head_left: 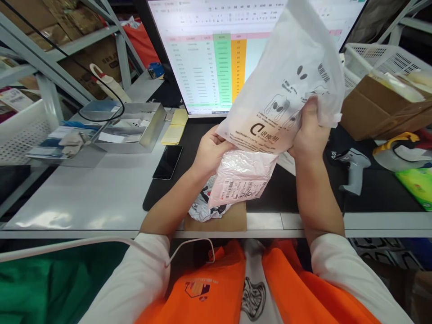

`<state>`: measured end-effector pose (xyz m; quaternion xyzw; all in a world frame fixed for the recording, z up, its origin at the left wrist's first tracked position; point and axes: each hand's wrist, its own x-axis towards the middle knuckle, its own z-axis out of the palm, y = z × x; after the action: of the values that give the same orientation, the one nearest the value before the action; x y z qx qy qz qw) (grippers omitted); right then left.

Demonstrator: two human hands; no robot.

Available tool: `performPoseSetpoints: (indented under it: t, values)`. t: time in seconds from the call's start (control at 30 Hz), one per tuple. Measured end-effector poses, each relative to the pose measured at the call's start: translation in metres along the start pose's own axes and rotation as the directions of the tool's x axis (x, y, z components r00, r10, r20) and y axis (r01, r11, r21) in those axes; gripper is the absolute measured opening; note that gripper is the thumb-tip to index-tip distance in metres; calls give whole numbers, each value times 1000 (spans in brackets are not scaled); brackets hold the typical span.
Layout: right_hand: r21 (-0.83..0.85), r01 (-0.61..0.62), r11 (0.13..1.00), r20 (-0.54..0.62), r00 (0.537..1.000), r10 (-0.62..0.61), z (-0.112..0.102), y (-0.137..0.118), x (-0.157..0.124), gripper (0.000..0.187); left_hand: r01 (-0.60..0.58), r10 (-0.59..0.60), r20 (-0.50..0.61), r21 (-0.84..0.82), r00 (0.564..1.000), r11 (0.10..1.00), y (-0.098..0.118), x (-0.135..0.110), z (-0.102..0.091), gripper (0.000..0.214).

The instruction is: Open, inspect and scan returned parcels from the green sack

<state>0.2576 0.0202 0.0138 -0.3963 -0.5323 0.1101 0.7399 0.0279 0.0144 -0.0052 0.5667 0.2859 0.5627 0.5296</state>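
Above the desk's front part I hold a frosted white plastic bag (pixel 280 85), printed with black drawings and Chinese text. My right hand (pixel 310 130) grips its right side, thumb on the front. At the bag's lower left corner, my left hand (pixel 212 150) pinches the edge between thumb and fingers. A pale pink plastic package (pixel 245 177) with a barcode label hangs just under the bag; its top is hidden, so whether it is inside or behind cannot be told. Below it, a crumpled black-and-white printed bag (pixel 202 207) lies on a flat brown cardboard piece (pixel 236 220).
A monitor (pixel 202 72) with a spreadsheet stands behind. Left are a black phone (pixel 168 162), yellow sticky notes (pixel 175 128) and a grey box (pixel 148 130) of papers. Right are a barcode scanner (pixel 354 168), a tape dispenser (pixel 400 150) and a cardboard box (pixel 374 105).
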Motion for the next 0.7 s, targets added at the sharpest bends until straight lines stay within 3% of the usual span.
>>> performPoseSetpoints:
  t: [0.13,0.27,0.33,0.5,0.7]
  values:
    - [-98,-57,994,182,981,74,-4,-12,-3,60,4,-4,-7,25,1000,1000,-6,2,-4,37]
    - [-142,-90,986,427,893,143,-7,-24,-8,77,-5,6,-43,14,999,1000,-12,6,-10,34]
    - [-154,-99,983,479,863,162,-6,-28,-11,79,-7,7,-40,19,999,1000,-14,7,-11,33]
    - [-384,-102,918,403,876,266,0,-26,-12,55,-31,29,19,126,999,991,-13,5,-8,30]
    - [-685,7,728,321,900,293,7,-6,-7,40,134,-144,199,64,969,989,-13,4,-6,39]
